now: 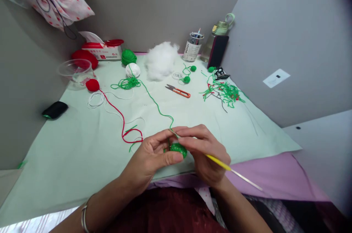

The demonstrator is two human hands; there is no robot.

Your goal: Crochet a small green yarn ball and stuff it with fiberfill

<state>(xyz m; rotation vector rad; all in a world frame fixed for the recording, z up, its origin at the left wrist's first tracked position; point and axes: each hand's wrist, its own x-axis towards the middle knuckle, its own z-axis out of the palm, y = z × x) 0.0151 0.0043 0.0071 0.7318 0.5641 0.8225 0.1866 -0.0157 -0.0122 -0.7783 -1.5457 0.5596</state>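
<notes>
Between thumb and fingers, my left hand (pixel 154 156) pinches a small green crochet piece (pixel 179 149) near the front edge of the table. My right hand (pixel 207 152) is closed on a crochet hook (pixel 218 162) with a yellow grip. The hook's pale metal rear end sticks out to the lower right, while its tip meets the work and is mostly hidden by fingers. Green yarn (pixel 156 104) runs over my left fingers to the work from a loose green tangle (pixel 128 83) and the green ball (pixel 128 57) further back.
Thread snips (pixel 178 91) lie mid-table, below white stuffing (pixel 162 60). A red yarn ball (pixel 92 85), a clear plastic cup (pixel 75 73) and a black case (pixel 55 110) are at left. Yarn scraps (pixel 225 91), a phone (pixel 218 51) and a bottle (pixel 211 42) stand or lie at right.
</notes>
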